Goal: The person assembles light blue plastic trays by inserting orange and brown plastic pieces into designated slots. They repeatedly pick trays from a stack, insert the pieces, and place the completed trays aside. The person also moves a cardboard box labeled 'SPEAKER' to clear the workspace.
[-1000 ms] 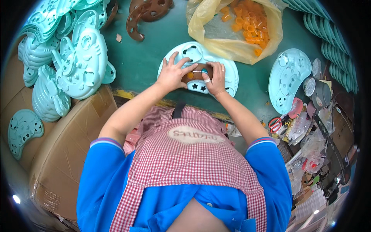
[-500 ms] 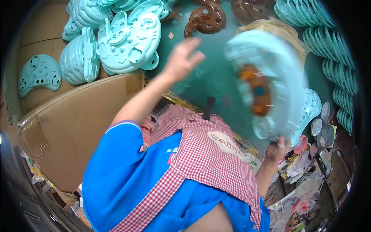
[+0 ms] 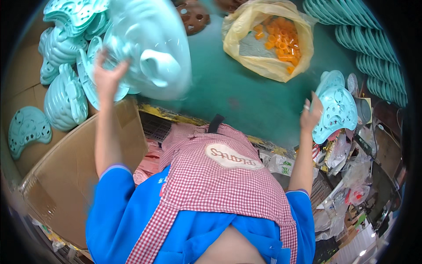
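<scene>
- Head view looks down on a green worktop [image 3: 246, 101] with the person's two arms spread wide to both sides.
- The left hand [image 3: 107, 75] is raised at the far left and grips a large pale turquoise plastic shell [image 3: 149, 48] by its edge. The fingers are closed on the rim, so the shell hangs tilted above the worktop. It is blurred, so I cannot tell its details.
- This shell is just beside the pile of similar turquoise shells [image 3: 66, 88], which lies over a cardboard box [image 3: 66, 176] at the left. It seems that pieces of one kind are collected there together.
- The right hand [image 3: 311, 116] is at the right edge of the worktop, with the fingers partly open and touching another turquoise shell with holes [image 3: 336, 108]. A firm grip is not visible; I judge that the hand only reaches for it.
- A yellow bag of small orange parts [image 3: 272, 42] lies open at the far middle, near to both hands.
- More turquoise shells stand in a row [image 3: 373, 48] at the far right, and brown shells [image 3: 193, 17] lie at the far edge.
</scene>
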Tool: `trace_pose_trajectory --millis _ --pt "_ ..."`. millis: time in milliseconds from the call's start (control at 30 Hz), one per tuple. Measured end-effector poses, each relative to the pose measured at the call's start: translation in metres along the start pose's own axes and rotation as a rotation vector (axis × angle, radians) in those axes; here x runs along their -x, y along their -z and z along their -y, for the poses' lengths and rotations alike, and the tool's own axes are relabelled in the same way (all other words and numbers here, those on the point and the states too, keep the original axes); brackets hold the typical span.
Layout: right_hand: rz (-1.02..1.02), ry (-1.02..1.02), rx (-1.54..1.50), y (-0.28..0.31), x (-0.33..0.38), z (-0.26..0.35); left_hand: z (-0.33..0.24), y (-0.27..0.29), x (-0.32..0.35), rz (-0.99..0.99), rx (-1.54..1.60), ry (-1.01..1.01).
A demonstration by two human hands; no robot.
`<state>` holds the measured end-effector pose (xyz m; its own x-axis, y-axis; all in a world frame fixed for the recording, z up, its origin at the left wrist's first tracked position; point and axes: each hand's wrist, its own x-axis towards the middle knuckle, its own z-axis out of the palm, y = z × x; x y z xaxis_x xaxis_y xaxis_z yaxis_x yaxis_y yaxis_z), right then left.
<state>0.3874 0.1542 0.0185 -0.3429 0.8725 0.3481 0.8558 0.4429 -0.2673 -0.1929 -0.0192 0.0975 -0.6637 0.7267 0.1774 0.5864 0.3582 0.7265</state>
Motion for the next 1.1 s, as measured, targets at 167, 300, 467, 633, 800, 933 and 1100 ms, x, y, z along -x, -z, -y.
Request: trace_pose_trajectory --millis 167,300,467,633,800,933,1100 --pt "0.296 -0.026 -0.299 -0.095 -0.069 0.048 -0.005 -0.153 0.172 0.663 0.687 1.737" --pt "0.234 0.194 -0.170 -0.160 -0.112 0.055 -0.024 -0.185 0.165 1.239 0.401 1.442" --pt "0.343 0.237 0.065 -0.190 -0.126 0.048 -0.117 -0.273 0.054 0.724 -0.089 -0.421" --pt "0.309 0.062 -0.160 -0.149 -0.110 0.078 -0.130 -0.403 -0.004 0.527 -0.342 -0.429" --pt "0.433 -0.557 -0.376 -0.123 -0.055 0.097 -0.119 -0.397 0.010 0.544 -0.283 -0.592" --pt "0.547 -0.516 -0.681 -0.091 -0.003 0.115 -0.120 -0.263 0.054 0.803 -0.174 -0.533" --pt "0.482 -0.108 -0.372 -0.097 0.036 0.145 -0.047 -0.204 0.129 0.894 -0.271 -0.456"
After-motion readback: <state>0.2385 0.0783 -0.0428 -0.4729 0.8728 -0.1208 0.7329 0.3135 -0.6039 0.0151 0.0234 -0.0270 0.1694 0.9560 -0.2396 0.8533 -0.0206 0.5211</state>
